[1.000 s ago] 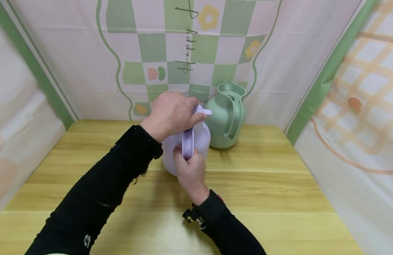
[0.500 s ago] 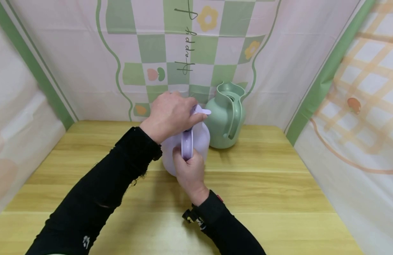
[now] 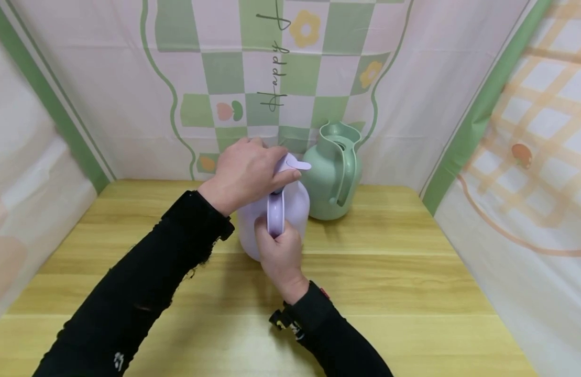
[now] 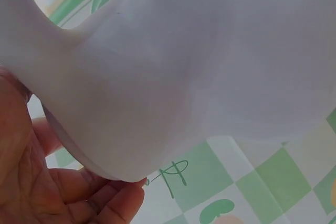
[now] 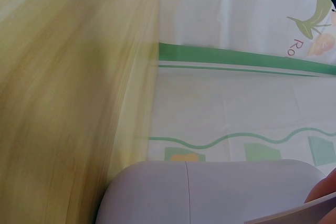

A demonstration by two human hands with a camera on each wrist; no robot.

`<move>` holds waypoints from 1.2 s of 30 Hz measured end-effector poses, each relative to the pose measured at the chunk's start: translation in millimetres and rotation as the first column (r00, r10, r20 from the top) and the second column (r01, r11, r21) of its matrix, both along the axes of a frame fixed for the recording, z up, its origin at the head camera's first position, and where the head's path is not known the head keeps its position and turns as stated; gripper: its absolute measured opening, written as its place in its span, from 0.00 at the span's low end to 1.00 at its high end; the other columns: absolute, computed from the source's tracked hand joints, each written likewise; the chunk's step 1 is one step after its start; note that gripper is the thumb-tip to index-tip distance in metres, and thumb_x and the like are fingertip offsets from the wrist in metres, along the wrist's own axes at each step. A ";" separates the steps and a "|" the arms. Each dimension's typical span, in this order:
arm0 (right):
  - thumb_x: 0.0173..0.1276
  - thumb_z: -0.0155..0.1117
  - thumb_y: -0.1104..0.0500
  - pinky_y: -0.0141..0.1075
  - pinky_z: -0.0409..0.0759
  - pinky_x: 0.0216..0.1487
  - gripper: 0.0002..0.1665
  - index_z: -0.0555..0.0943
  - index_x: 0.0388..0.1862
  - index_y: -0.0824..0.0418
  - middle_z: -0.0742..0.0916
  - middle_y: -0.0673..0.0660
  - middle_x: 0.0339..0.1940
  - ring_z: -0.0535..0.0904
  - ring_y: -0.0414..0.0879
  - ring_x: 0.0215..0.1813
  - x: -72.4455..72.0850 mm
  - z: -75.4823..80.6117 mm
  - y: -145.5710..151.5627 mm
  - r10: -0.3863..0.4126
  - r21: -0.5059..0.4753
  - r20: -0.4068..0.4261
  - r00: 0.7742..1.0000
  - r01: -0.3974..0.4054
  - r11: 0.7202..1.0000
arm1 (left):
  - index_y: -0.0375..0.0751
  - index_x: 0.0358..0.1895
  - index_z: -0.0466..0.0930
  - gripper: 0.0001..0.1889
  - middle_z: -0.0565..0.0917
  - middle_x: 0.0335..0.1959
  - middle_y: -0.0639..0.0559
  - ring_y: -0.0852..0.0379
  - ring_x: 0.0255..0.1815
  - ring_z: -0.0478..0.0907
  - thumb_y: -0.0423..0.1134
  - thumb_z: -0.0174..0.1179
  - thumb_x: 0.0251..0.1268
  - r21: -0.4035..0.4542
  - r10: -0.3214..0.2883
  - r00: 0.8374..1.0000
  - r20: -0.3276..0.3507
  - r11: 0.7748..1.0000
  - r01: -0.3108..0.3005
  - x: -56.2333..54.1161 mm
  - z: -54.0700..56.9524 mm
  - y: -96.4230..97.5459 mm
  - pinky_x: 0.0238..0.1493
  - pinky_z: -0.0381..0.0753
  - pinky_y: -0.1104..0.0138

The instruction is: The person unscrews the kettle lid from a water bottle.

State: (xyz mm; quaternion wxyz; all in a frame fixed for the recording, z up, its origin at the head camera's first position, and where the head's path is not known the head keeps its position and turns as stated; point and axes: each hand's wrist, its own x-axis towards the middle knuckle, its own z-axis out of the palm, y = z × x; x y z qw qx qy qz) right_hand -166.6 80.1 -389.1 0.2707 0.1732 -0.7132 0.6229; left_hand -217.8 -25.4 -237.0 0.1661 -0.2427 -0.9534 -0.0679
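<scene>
A lavender thermos jug [image 3: 297,204] stands upright on the wooden table, its handle facing me. My right hand [image 3: 283,256] grips the lower part of that handle [image 3: 276,212], thumb along its left side. Over the jug's top, my left hand [image 3: 248,170] holds the lid [image 3: 285,163], the thumb lying on the near side below a small tab [image 3: 300,165]. In the left wrist view, the curled fingers [image 4: 118,203] touch the pale rim. The right wrist view has the jug's body [image 5: 220,192] along its bottom, with a bit of finger at the right edge. Much of the lid is hidden by my left hand.
A green thermos jug [image 3: 330,183] stands close behind and to the right, handle toward me, with no lid seen over its collar. The table [image 3: 389,283] has light wood grain. Patterned cloth [image 3: 224,68] hangs behind it and at both sides.
My left hand has shifted slightly left and down, showing more of the lid beside its thumb. My right hand stays on the handle. The green jug has not moved.
</scene>
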 end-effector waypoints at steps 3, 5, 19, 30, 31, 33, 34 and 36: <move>0.74 0.59 0.58 0.32 0.58 0.21 0.26 0.61 0.16 0.56 0.63 0.45 0.14 0.58 0.38 0.18 -0.5 -0.7 0.1 0.008 -0.008 0.004 1.000 -0.008 1.000 | 0.45 0.65 0.81 0.28 0.87 0.46 0.43 0.43 0.51 0.81 0.62 0.55 0.77 0.005 -0.056 0.998 -0.006 0.998 0.056 -0.2 0.0 -3.6 0.52 0.80 0.52; 0.74 0.59 0.58 0.32 0.58 0.22 0.26 0.60 0.16 0.56 0.63 0.46 0.14 0.58 0.38 0.18 -1.2 -1.0 0.0 0.014 -0.012 0.005 1.000 -0.014 1.000 | 0.44 0.69 0.78 0.28 0.86 0.51 0.42 0.42 0.52 0.81 0.60 0.55 0.78 0.005 -0.107 0.994 0.004 0.994 0.107 -1.2 1.1 -5.7 0.55 0.79 0.52; 0.73 0.60 0.60 0.32 0.61 0.24 0.24 0.64 0.17 0.58 0.65 0.47 0.16 0.62 0.41 0.21 -2.5 -2.7 -0.8 0.004 -0.009 0.009 1.000 -0.004 1.000 | 0.44 0.70 0.79 0.22 0.83 0.45 0.45 0.48 0.41 0.78 0.46 0.52 0.82 -0.015 -0.287 0.958 0.017 0.958 0.287 -3.1 2.7 -13.0 0.44 0.79 0.58; 0.73 0.59 0.60 0.33 0.59 0.23 0.24 0.62 0.17 0.57 0.63 0.46 0.16 0.60 0.40 0.20 -3.5 -0.8 -0.6 0.006 -0.011 -0.006 1.000 -0.006 1.000 | 0.46 0.69 0.79 0.21 0.81 0.40 0.47 0.49 0.38 0.77 0.48 0.52 0.82 -0.043 -0.235 0.972 0.007 0.971 0.235 -2.6 3.7 -10.2 0.39 0.77 0.58; 0.73 0.59 0.60 0.33 0.59 0.23 0.24 0.62 0.17 0.57 0.63 0.46 0.16 0.60 0.40 0.20 -3.5 -0.9 -0.7 0.002 -0.009 -0.005 1.000 -0.002 1.000 | 0.46 0.69 0.79 0.21 0.81 0.39 0.47 0.49 0.37 0.77 0.48 0.52 0.82 -0.044 -0.227 0.974 0.004 0.973 0.227 -2.5 3.6 -9.7 0.39 0.78 0.58; 0.73 0.60 0.60 0.33 0.59 0.23 0.25 0.62 0.17 0.57 0.64 0.46 0.16 0.60 0.40 0.19 -3.4 -1.0 -0.7 -0.004 -0.007 -0.001 1.000 0.004 1.000 | 0.47 0.67 0.80 0.20 0.80 0.38 0.48 0.49 0.37 0.78 0.49 0.52 0.82 -0.042 -0.212 0.977 -0.005 0.976 0.212 -2.3 2.9 -8.9 0.38 0.78 0.58; 0.73 0.60 0.60 0.33 0.58 0.23 0.25 0.62 0.17 0.57 0.64 0.46 0.16 0.60 0.40 0.19 -3.3 -1.1 -0.7 -0.005 -0.006 0.003 1.000 0.005 1.000 | 0.47 0.66 0.80 0.20 0.80 0.37 0.48 0.48 0.36 0.78 0.49 0.51 0.82 -0.042 -0.207 0.978 -0.012 0.978 0.206 -2.1 2.4 -8.5 0.38 0.77 0.57; 0.73 0.60 0.60 0.33 0.58 0.23 0.25 0.62 0.17 0.57 0.64 0.46 0.16 0.60 0.40 0.19 -3.2 -1.7 -0.6 -0.005 -0.004 0.008 1.000 0.005 1.000 | 0.47 0.65 0.81 0.19 0.79 0.36 0.48 0.48 0.36 0.78 0.50 0.51 0.81 -0.041 -0.198 0.980 -0.026 0.980 0.197 -1.7 1.5 -8.0 0.37 0.78 0.57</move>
